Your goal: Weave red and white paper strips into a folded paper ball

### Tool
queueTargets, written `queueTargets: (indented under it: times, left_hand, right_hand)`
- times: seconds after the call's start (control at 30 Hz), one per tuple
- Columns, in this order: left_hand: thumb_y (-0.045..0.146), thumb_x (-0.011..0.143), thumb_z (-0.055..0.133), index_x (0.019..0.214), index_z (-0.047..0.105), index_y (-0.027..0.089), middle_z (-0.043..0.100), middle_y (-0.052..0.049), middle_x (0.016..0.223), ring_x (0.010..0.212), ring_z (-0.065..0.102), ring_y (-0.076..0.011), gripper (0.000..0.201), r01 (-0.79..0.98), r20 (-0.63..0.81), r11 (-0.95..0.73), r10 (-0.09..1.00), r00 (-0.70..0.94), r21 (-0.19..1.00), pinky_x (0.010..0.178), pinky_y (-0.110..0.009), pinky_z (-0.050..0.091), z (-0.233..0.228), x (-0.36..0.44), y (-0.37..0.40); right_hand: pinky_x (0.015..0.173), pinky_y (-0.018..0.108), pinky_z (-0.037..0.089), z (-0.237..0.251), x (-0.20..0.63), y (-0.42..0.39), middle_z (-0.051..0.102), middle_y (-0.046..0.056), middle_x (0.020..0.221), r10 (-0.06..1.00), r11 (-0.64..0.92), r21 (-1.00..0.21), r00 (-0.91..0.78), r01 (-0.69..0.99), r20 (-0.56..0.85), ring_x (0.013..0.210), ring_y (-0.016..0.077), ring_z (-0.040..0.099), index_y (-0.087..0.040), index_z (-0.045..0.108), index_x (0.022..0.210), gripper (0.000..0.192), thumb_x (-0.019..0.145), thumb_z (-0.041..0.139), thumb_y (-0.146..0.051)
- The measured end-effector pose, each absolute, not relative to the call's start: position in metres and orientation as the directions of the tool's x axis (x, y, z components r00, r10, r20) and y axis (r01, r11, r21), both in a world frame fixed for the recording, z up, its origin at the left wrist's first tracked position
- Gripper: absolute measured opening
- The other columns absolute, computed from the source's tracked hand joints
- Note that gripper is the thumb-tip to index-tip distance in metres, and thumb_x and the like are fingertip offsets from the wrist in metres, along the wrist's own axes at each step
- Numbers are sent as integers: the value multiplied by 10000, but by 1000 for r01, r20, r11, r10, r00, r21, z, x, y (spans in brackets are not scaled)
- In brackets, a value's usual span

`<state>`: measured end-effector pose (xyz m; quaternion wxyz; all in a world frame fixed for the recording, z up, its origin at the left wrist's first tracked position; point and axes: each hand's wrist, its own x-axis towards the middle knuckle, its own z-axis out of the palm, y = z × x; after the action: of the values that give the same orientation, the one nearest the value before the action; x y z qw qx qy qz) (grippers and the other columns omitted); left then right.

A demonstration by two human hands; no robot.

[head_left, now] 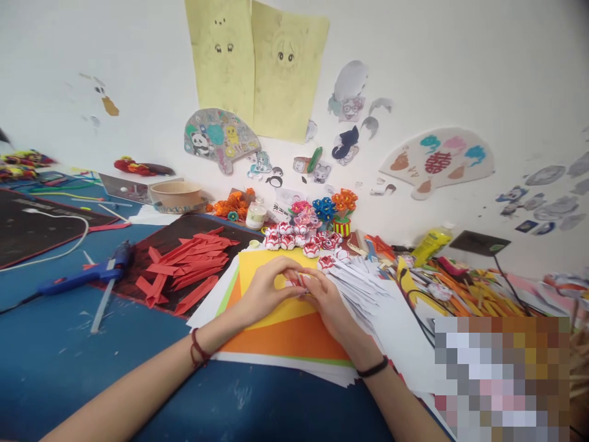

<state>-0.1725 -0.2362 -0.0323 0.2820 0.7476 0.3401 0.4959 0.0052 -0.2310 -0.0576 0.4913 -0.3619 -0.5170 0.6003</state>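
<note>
Over a stack of coloured paper sheets (285,337), yellow and orange on top, my two hands meet at the fingertips. Between them is a small red-and-white paper piece (294,283), mostly covered by the fingers, so its full shape is hidden. My left hand (264,291) pinches it from the left, thumb and fingers curved. From the other side my right hand (326,301) closes its fingers on the same piece. Just beyond lie several red-and-white paper flowers (285,234). White folded paper strips (359,282) fan out beside my right hand.
Red folded paper strips (191,267) cover a dark mat to the left, near a blue glue gun (87,276) with its cord. Behind stand a beige bowl (177,196), a small jar (255,216) and a yellow bottle (432,242). Orange strips (483,294) crowd the right side.
</note>
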Motion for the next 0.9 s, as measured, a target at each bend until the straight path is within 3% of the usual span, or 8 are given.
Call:
queueTargets:
  times: [0.1, 0.27, 0.5, 0.9]
  left_hand:
    - [299, 805, 770, 1113, 630, 202, 649, -58, 1058, 860, 609, -168, 351, 212, 553, -588, 808, 205, 780, 815, -294, 479, -35, -174, -235]
    - [309, 846, 727, 914, 707, 205, 710, -34, 920, 886, 607, -197, 125, 307, 573, -602, 798, 188, 738, 845, -323, 435, -28, -178, -235]
    - [371, 852, 726, 883, 720, 211, 725, -33, 911, 890, 601, -204, 163, 354, 645, -684, 725, 241, 637, 868, -344, 394, -26, -179, -235]
    - [369, 870, 707, 877, 728, 216, 732, -19, 881, 877, 600, -191, 154, 275, 676, -739, 674, 298, 615, 846, -342, 409, -29, -179, -231]
  right_hand:
    - [867, 351, 511, -56, 3, -234, 719, 55, 1041, 964, 36, -962, -243, -271, 104, 921, 188, 680, -224, 615, 1122, 357, 835, 718, -411]
    - [974, 419, 494, -55, 4, -235, 687, 74, 1149, 954, 63, -950, -262, -307, 148, 1040, 219, 667, -241, 590, 1156, 363, 853, 705, -406]
    - [970, 420, 497, -58, 5, -235, 668, 79, 1195, 946, 103, -961, -272, -258, 174, 1060, 228, 661, -253, 566, 1182, 380, 862, 696, -413]
    - [968, 418, 489, -56, 4, -236, 677, 63, 1122, 937, 107, -952, -292, -287, 193, 1054, 239, 650, -262, 561, 1159, 421, 819, 726, -447]
